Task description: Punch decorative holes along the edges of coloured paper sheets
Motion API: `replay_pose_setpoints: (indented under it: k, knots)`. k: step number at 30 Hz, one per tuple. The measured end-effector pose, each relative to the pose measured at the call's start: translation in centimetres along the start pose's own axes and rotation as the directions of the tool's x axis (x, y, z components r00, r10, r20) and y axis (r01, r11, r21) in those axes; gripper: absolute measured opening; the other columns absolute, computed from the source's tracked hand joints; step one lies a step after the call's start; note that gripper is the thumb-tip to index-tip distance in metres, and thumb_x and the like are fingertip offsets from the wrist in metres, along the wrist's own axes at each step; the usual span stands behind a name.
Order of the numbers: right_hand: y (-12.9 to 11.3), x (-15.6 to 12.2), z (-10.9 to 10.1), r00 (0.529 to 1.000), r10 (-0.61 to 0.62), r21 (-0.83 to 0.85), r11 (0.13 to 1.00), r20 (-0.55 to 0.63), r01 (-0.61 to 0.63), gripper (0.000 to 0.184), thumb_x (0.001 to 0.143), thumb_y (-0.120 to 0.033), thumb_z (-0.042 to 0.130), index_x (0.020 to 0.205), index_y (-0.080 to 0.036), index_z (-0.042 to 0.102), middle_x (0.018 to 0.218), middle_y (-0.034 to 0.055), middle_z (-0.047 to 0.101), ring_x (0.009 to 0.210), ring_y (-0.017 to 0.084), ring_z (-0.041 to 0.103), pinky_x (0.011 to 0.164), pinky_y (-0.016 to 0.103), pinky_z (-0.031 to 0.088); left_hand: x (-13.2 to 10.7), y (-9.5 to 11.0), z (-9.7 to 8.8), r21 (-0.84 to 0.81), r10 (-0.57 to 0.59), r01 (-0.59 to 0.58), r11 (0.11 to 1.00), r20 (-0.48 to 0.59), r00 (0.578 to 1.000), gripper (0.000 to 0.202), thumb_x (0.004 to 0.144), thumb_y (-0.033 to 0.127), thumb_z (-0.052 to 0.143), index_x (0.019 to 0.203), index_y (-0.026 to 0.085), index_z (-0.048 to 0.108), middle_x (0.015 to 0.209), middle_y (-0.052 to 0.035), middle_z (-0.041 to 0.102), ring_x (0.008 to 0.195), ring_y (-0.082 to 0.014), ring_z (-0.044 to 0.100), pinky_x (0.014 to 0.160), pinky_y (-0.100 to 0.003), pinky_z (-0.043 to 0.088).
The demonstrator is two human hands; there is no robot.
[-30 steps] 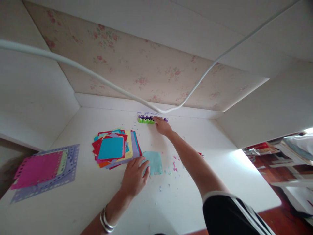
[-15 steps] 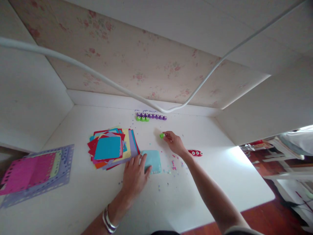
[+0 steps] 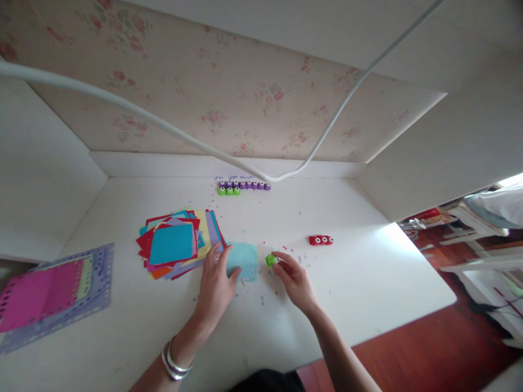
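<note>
Pinched between thumb and fingers of my right hand (image 3: 295, 280) is a small green craft punch (image 3: 271, 260), held just right of a light blue paper square (image 3: 245, 261). My left hand (image 3: 216, 286) rests at the left side of that square, fingers spread, fingertips and thumb on it. Along the square's near edge runs a row of small punched marks. Tiny paper cut-outs (image 3: 262, 300) lie scattered around both hands.
Left of my left hand is a stack of coloured paper squares (image 3: 171, 245); punched pink and purple sheets (image 3: 53, 288) lie farther left. Purple punches (image 3: 249, 185) and green punches (image 3: 229, 191) line the back. Red punches (image 3: 321, 240) sit right. A white cable (image 3: 269, 177) hangs across.
My right hand has brought the green punch from behind the paper square toward me, to its right side. My left hand stays at the square, its fingers a little more raised.
</note>
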State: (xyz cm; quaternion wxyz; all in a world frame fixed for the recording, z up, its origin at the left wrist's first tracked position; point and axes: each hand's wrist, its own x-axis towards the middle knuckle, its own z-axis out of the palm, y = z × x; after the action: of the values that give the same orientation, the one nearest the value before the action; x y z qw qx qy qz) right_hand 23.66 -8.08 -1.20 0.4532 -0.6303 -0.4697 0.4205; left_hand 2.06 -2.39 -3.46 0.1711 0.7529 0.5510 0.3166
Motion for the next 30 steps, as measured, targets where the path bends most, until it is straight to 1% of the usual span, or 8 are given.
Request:
replay_pose_setpoints:
  k: [3,6,12,14,18,21,25,30]
  knots:
    - [0.1,0.2,-0.3,0.999,-0.029,-0.025,0.999,-0.039,0.028,0.031,0.087,-0.036,0.060,0.115,-0.024,0.061,0.118,0.0090,0.066,0.098,0.022,0.066,0.085,0.038,0.054,-0.1,-0.2,0.1,0.059,0.041,-0.042,0.997,0.007,0.999,0.056,0.083,0.027,0.061,0.135,0.019,0.042,0.134,-0.0174,0.046,0.124,-0.0342,0.046,0.098,-0.052,0.043]
    - [-0.1,0.3,0.0,0.998,-0.053,-0.111,0.993,-0.034,0.049,0.028,0.086,-0.033,0.059,0.113,-0.025,0.063,0.124,0.0085,0.063,0.096,0.021,0.067,0.084,0.038,0.056,0.0,-0.2,-0.1,0.081,0.067,-0.071,0.994,0.052,0.996,0.059,0.084,0.026,0.060,0.138,0.017,0.038,0.129,-0.0172,0.051,0.121,-0.0335,0.048,0.098,-0.051,0.043]
    - [-0.8,-0.2,1.1,0.995,-0.098,-0.188,0.978,-0.006,0.095,0.029,0.086,-0.031,0.059,0.114,-0.025,0.063,0.108,0.0066,0.069,0.091,0.020,0.068,0.083,0.039,0.056,0.4,-0.1,-0.7,0.050,0.037,-0.043,0.998,0.100,0.994,0.060,0.079,0.022,0.064,0.134,0.015,0.042,0.107,-0.0123,0.061,0.103,-0.0293,0.057,0.093,-0.048,0.046]
    - [-0.9,-0.2,1.2,0.994,-0.106,-0.182,0.978,0.000,0.105,0.027,0.086,-0.030,0.059,0.113,-0.025,0.063,0.107,0.0063,0.068,0.090,0.019,0.067,0.082,0.038,0.057,0.3,-0.1,-0.7,0.053,0.041,-0.047,0.998,0.105,0.994,0.059,0.079,0.021,0.064,0.134,0.014,0.042,0.112,-0.0136,0.059,0.108,-0.0302,0.055,0.095,-0.048,0.045]
    - [-1.2,-0.1,1.5,0.994,-0.108,-0.183,0.977,0.011,0.108,0.026,0.086,-0.029,0.058,0.112,-0.025,0.063,0.111,0.0066,0.067,0.088,0.018,0.067,0.079,0.036,0.057,-0.2,-0.3,-0.5,0.100,0.060,-0.070,0.993,0.105,0.993,0.059,0.081,0.019,0.061,0.136,0.015,0.041,0.133,-0.0192,0.047,0.127,-0.0348,0.042,0.101,-0.051,0.040]
    - [-1.6,0.1,1.9,0.998,-0.061,-0.207,0.976,0.016,0.063,0.028,0.086,-0.030,0.058,0.113,-0.023,0.062,0.106,0.0072,0.068,0.086,0.018,0.068,0.077,0.036,0.057,-0.4,-0.4,-0.3,0.108,0.067,-0.081,0.991,0.128,0.989,0.060,0.081,0.016,0.058,0.137,0.015,0.040,0.139,-0.0206,0.042,0.131,-0.0351,0.039,0.102,-0.052,0.039]
    - [-2.2,0.5,2.5,0.999,0.029,-0.228,0.974,0.043,-0.018,0.029,0.087,-0.032,0.056,0.114,-0.023,0.062,0.090,0.0052,0.071,0.080,0.019,0.068,0.075,0.036,0.055,-0.2,-0.4,-0.4,0.081,0.081,-0.095,0.992,0.152,0.985,0.062,0.079,0.013,0.057,0.138,0.016,0.039,0.133,-0.0174,0.049,0.125,-0.0323,0.045,0.101,-0.051,0.039]
    - [-2.5,0.6,2.9,0.998,0.021,-0.234,0.972,0.052,-0.009,0.026,0.089,-0.035,0.055,0.110,-0.023,0.062,0.088,0.0051,0.070,0.077,0.018,0.066,0.070,0.034,0.053,-0.2,0.1,-1.0,0.085,0.081,-0.098,0.992,0.179,0.981,0.058,0.079,0.012,0.056,0.135,0.018,0.042,0.121,-0.0128,0.058,0.115,-0.0299,0.052,0.098,-0.051,0.042]
